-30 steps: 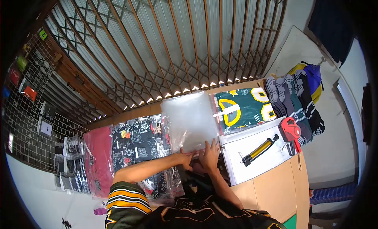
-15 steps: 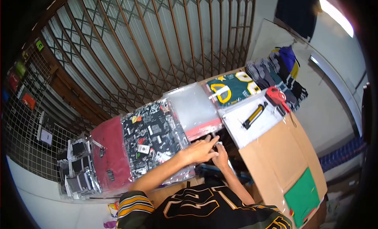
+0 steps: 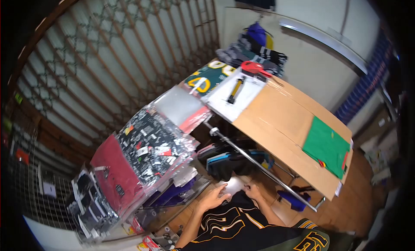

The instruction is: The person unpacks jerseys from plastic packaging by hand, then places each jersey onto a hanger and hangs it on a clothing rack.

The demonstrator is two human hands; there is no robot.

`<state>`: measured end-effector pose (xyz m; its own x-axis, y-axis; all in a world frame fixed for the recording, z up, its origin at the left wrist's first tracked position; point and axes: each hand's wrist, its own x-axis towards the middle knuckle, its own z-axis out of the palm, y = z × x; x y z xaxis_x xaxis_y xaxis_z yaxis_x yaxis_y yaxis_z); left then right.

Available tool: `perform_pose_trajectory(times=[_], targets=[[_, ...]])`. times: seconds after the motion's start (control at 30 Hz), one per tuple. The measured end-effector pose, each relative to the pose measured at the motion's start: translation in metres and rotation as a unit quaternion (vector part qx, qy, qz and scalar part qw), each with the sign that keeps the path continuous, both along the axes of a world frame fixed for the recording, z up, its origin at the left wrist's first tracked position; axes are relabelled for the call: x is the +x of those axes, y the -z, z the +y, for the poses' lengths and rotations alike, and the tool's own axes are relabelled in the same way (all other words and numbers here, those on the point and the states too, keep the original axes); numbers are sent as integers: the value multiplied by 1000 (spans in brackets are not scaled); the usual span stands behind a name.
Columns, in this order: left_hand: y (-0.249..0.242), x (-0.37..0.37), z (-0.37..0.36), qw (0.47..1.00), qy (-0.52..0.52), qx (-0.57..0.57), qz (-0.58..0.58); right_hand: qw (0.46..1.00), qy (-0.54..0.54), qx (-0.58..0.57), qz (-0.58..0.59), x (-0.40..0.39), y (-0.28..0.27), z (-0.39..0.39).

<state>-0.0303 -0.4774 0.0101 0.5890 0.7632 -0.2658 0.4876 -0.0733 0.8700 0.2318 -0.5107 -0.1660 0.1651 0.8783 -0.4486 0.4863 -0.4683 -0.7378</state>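
Note:
My left hand [image 3: 212, 198] is held low in front of my black jersey [image 3: 225, 216], thumb and fingers apart. To its right my right hand [image 3: 254, 192] has its fingers curled in, and I cannot tell what is in them. A bright whitish patch [image 3: 234, 185] shows between the two hands. Just beyond them, dark garments [image 3: 233, 166] hang under the tabletop, some with blue and pink edges. A metal rail [image 3: 259, 165] slants past on the right of my hands.
Cardboard [image 3: 276, 117] covers the right-hand table, bearing a folded green garment [image 3: 326, 147], a red tool [image 3: 255, 68] and a black-and-yellow cylinder [image 3: 236, 91]. Bagged clothing lies left: a black printed piece [image 3: 151, 143] and a maroon piece [image 3: 114, 164]. A folding metal gate [image 3: 116, 56] stands behind.
The view has swung right. Both hands have come back from the gap between the clear-bagged stack and the cardboard to low before my jersey, and moved apart.

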Motion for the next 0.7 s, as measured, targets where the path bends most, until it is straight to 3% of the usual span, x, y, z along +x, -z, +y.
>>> perform_pose_trajectory(times=[0.07, 0.2, 0.3, 0.5, 0.63, 0.7], targets=[[4, 15, -10, 998, 35, -2, 56, 999, 47, 5, 3, 17, -7, -24], [24, 55, -25, 987, 118, 80, 71, 990, 136, 43, 8, 55, 4, -76], [15, 96, -39, 977, 179, 78, 84, 978, 198, 57, -1, 81, -1, -131], [18, 197, -91, 943, 301, 120, 76, 949, 308, 74, 13, 138, 27, -287], [15, 278, -152, 930, 345, 107, 63, 939, 342, 21, -20, 177, 5, -398], [17, 315, -183, 927, 359, 111, -1, 917, 398, 4, -35, 193, 0, -449]])
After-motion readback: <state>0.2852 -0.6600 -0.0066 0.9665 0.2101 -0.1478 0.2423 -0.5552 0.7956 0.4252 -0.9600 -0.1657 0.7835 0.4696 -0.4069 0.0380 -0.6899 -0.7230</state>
